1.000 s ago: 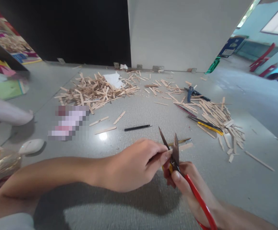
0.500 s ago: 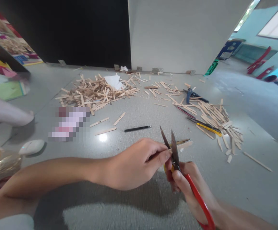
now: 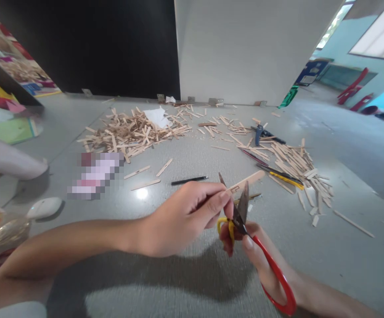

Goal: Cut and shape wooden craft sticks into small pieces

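My left hand [image 3: 181, 216] pinches a flat wooden craft stick [image 3: 246, 181] by its near end. Dark pencil-like lines mark the stick close to my fingertips, and its rounded end points up and to the right. In my right hand [image 3: 261, 251] are scissors [image 3: 242, 207] with a red handle and a yellow loop. Their blades stand apart, pointing away from me, and the stick crosses the blade area; whether it touches the metal I cannot tell. Beyond my left hand a black pen [image 3: 189, 180] lies on the grey surface.
A heap of craft sticks [image 3: 128, 132] lies far left with white paper [image 3: 157, 117] on it. More sticks [image 3: 294, 159] spread at right, near blue-handled pliers [image 3: 259, 134] and a yellow-and-black cutter [image 3: 286, 177]. A white computer mouse [image 3: 45, 207] sits at left. Black and white panels stand behind.
My left hand has shifted slightly left, and the stick now shows, tilted upward above the scissors. The blades are spread wider than before.
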A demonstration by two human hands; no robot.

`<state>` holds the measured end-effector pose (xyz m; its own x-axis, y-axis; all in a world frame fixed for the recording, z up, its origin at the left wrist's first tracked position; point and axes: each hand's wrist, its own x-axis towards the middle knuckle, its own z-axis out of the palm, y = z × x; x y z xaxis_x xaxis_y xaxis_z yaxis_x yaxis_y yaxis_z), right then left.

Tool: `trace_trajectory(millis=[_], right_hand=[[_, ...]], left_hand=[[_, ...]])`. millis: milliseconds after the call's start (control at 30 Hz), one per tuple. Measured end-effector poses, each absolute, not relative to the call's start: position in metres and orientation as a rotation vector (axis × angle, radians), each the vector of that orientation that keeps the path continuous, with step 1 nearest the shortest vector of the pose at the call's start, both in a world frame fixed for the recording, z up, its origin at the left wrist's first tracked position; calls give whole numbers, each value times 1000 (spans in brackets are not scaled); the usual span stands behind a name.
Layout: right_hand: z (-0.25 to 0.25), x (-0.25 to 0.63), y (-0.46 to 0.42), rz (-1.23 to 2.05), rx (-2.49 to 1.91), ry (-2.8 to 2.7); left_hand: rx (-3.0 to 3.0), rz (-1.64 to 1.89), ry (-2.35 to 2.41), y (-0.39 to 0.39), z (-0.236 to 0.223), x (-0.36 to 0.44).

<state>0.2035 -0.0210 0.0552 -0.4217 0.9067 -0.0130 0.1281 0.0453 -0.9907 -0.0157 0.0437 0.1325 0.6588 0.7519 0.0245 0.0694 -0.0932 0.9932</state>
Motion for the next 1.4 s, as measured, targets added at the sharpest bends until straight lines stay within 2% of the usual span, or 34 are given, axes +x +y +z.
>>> trace_trajectory(millis=[733,1100,1400], right_hand=[[70,201,-13,865,-1159,-1876],[68,205,-22,1030,-1066,-1816],[81,199,-18,1210,-997,-1803]], left_hand=[[1466,755,723,42,144,-25],[1855,574,742,42,138,-19],[1857,503,744,40,132,-13]])
